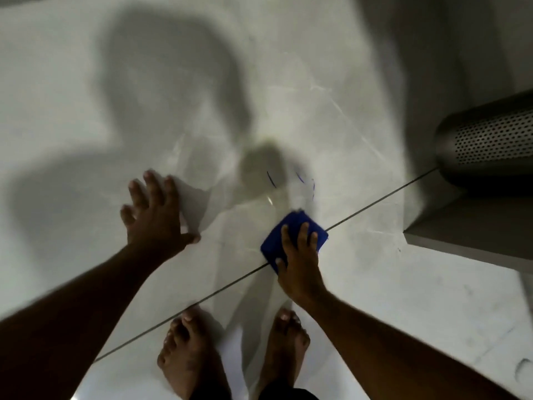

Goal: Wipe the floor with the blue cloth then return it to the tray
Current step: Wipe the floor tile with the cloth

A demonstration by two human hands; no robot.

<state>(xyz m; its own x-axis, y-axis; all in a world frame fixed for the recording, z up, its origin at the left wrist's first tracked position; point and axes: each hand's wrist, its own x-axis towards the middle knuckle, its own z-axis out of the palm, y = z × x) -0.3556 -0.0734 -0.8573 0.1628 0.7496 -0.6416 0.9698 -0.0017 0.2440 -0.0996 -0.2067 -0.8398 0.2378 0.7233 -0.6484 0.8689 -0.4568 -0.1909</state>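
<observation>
So the blue cloth (291, 230) is down on the floor (360, 284), a pale glossy marble-look tile, sitting right across the dark grout line (375, 201) that runs diagonally through the shot. The right hand (297, 264) is pressed flat on top of it, fingers (303, 235) spread over the fabric and the thumb at its lower left edge, so no real grip here, just an open palm pinning the cloth to the tile. Cloth looks folded into a rough square, edges a bit blurred

The left hand (153, 215) is off to the left, well apart from the cloth, open with fingers splayed and planted on the floor. It's holding nothing

Just above the cloth there are a few thin blue marks (271, 179) on the tile. Both bare feet (187, 353) are at the bottom of the frame, toes near the grout line. On the right there's a grey perforated metal cylinder (487, 142) lying by a grey ledge (473, 229). Big soft shadows fall across the upper left of the floor
</observation>
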